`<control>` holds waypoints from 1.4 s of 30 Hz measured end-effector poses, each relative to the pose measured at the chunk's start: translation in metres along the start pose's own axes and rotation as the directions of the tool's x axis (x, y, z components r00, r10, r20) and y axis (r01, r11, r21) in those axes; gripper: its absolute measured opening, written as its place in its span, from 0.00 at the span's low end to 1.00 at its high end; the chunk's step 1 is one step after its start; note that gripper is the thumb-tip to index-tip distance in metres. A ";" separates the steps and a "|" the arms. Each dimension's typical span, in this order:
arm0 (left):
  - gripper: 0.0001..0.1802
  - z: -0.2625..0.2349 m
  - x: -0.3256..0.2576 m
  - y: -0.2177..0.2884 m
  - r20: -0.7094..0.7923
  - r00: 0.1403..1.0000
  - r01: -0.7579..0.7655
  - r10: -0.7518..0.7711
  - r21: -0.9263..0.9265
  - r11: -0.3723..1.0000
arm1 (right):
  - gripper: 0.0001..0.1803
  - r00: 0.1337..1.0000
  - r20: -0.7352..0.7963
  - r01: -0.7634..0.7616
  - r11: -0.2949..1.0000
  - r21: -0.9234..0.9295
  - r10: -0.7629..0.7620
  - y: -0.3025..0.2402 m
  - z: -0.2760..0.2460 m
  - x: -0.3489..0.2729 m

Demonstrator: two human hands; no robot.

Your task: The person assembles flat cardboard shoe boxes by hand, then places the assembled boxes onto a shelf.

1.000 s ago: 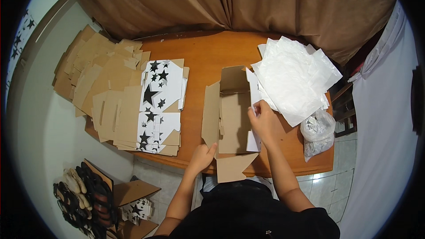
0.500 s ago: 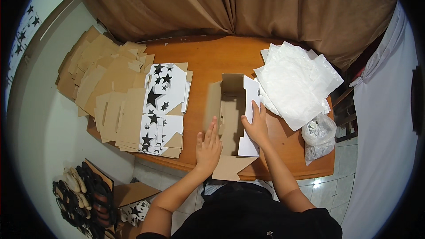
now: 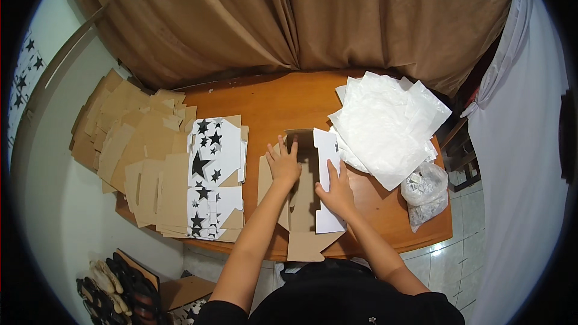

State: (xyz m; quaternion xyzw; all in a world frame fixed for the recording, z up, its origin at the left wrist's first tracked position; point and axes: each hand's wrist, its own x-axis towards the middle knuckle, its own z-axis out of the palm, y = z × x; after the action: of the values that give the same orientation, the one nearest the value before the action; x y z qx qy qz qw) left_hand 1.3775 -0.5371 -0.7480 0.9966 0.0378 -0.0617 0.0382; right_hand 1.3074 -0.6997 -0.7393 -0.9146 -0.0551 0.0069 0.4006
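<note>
In the head view, an open-topped cardboard box (image 3: 305, 204) is located on the counter (image 3: 259, 99), near its front edge and between two sets of supplies. The left hand (image 3: 284, 167) is laid over the box's upper left side with its fingers spread; whether the thumb is pressed against the wall cannot be told. The right hand (image 3: 338, 194) is placed on the white side panel (image 3: 328, 219), its fingers spread and its thumb at the inner edge – nothing is seen to be pinched. The two sides are presumably covered at once so that the box is steadied while its walls are worked. The brown end flap (image 3: 307, 248) is left folded outward, toward the wearer.

Flattened brown cartons (image 3: 141, 165) and star-printed cartons (image 3: 232, 162) are stacked at the left, and white sheets (image 3: 385, 129) are piled at the right, with a clear plastic bag (image 3: 424, 186) just beside them. Both sides are probably stocked to keep supplies within reach – with the middle left for the box. No brand, label or writing can be read; only black star shapes are made out.
</note>
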 end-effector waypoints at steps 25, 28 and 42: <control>0.23 0.023 -0.166 -0.070 -0.268 0.821 -0.543 0.504 -0.640 0.543 | 0.42 0.998 0.001 0.062 0.961 -0.270 -0.064 0.006 0.007 0.000; 0.22 0.008 -0.189 -0.066 -0.265 0.829 -0.548 0.492 -0.560 0.622 | 0.42 0.999 0.000 0.035 0.967 -0.254 -0.036 0.009 0.006 0.004; 0.28 0.022 -0.176 -0.013 -0.464 0.784 -0.478 0.412 -0.027 0.878 | 0.45 0.998 0.047 -0.041 0.994 -0.097 0.045 0.009 0.001 0.010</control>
State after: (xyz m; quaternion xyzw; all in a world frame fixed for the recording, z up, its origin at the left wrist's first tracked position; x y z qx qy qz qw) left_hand 1.1999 -0.5383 -0.7486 0.9589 -0.1867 0.1812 0.1131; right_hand 1.3176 -0.7041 -0.7462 -0.9333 -0.0455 0.0356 0.3545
